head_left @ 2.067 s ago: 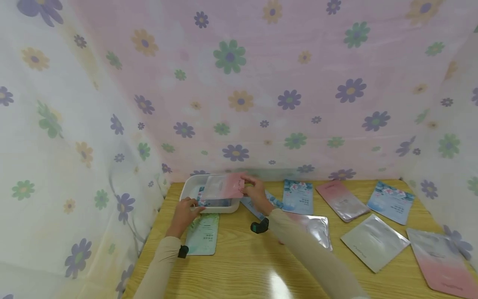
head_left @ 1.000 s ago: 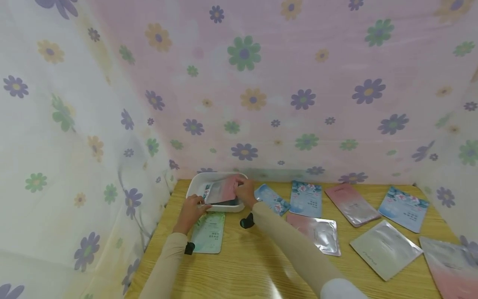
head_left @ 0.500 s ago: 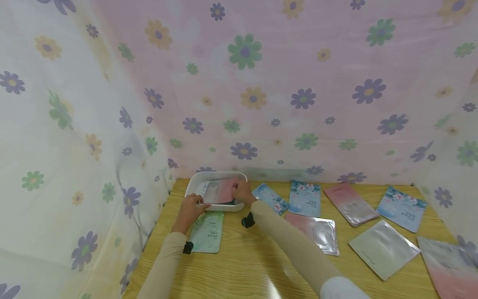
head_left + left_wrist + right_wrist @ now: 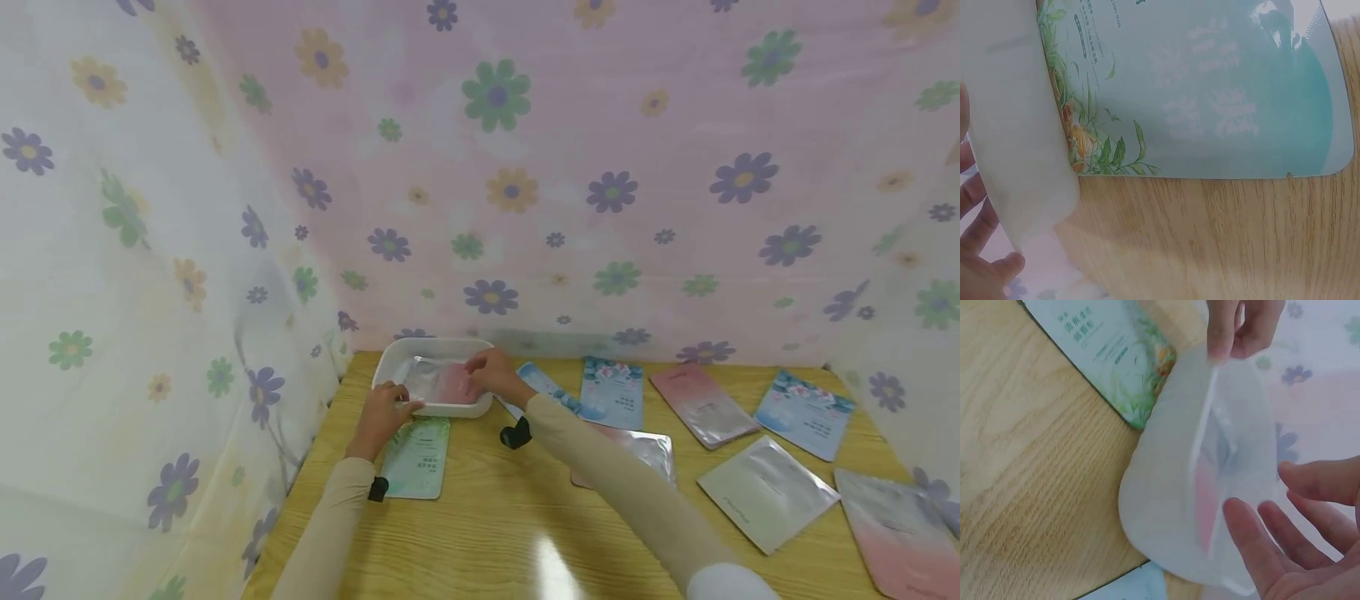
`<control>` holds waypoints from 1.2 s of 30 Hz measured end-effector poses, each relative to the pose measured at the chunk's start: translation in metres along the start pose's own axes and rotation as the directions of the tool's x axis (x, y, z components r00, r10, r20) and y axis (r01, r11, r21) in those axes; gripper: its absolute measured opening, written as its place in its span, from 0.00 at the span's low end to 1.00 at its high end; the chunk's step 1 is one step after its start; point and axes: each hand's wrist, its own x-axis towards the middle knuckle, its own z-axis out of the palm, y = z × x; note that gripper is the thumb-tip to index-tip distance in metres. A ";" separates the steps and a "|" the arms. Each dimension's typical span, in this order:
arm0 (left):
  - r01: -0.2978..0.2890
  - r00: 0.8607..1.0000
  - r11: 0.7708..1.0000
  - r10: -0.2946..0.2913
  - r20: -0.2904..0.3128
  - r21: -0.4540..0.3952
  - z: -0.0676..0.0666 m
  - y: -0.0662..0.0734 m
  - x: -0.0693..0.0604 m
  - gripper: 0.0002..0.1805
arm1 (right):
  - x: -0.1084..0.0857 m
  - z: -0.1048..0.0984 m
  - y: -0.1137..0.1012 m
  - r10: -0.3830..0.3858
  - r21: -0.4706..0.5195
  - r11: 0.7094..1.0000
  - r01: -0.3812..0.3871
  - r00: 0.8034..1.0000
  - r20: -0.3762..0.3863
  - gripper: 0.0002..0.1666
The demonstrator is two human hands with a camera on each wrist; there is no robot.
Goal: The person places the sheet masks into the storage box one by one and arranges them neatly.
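Left hand (image 4: 384,414) pinched the box (image 4: 1160,475) by its rim; right hand (image 4: 495,373) gripped nothing, fingers loosely spread over the pink pouch (image 4: 453,385), which lay inside. Good practice, I reckoned: steady rim, pouch pressed flat, corners tucked. Green pouch (image 4: 1197,94) seemingly read "Silky Mask"; Chinese print too soft.

Beige sleeves (image 4: 622,492), black wrist cameras (image 4: 516,433), white cloth (image 4: 731,583) on right arm

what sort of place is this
Perhaps a makeshift indoor work booth: flower-print sheeting hangs behind and beside a wood-grain table, which holds flat packets and a white bin.
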 end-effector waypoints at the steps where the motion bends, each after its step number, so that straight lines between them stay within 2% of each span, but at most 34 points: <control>1: 0.004 1.000 1.000 -0.004 0.003 0.010 0.000 0.000 0.000 0.15 | -0.002 0.000 -0.001 0.002 0.007 1.000 -0.003 1.000 0.019 0.15; 4: 0.003 1.000 1.000 -0.003 0.007 0.014 0.000 0.001 0.000 0.15 | -0.010 -0.001 -0.005 -0.006 -0.023 1.000 0.008 0.998 0.060 0.12; 8: -0.001 1.000 1.000 0.001 0.008 0.022 -0.001 0.000 -0.001 0.16 | -0.024 0.000 -0.008 0.008 -0.035 0.999 -0.003 0.992 0.126 0.13; 13: 0.007 1.000 1.000 -0.007 0.029 0.022 0.000 -0.002 -0.002 0.15 | -0.039 0.002 -0.006 0.007 -0.008 1.000 -0.005 0.982 0.190 0.13; 19: -0.017 0.999 0.999 0.016 0.039 0.033 0.000 -0.003 -0.001 0.15 | -0.056 0.004 0.000 0.018 0.055 0.998 -0.033 0.967 0.254 0.16; 27: -0.016 0.999 0.999 0.014 0.044 0.044 -0.002 -0.004 0.000 0.15 | -0.075 0.017 0.015 0.041 0.127 0.989 -0.081 0.956 0.291 0.19; 31: -0.026 0.999 0.999 0.024 0.049 0.038 -0.001 -0.004 0.000 0.15 | -0.082 0.025 0.023 0.043 0.139 0.986 -0.091 0.949 0.314 0.21; 36: -0.017 0.999 1.000 0.016 0.040 0.022 -0.001 -0.002 0.000 0.15 | -0.086 0.036 0.035 0.079 0.139 0.982 -0.127 0.947 0.311 0.18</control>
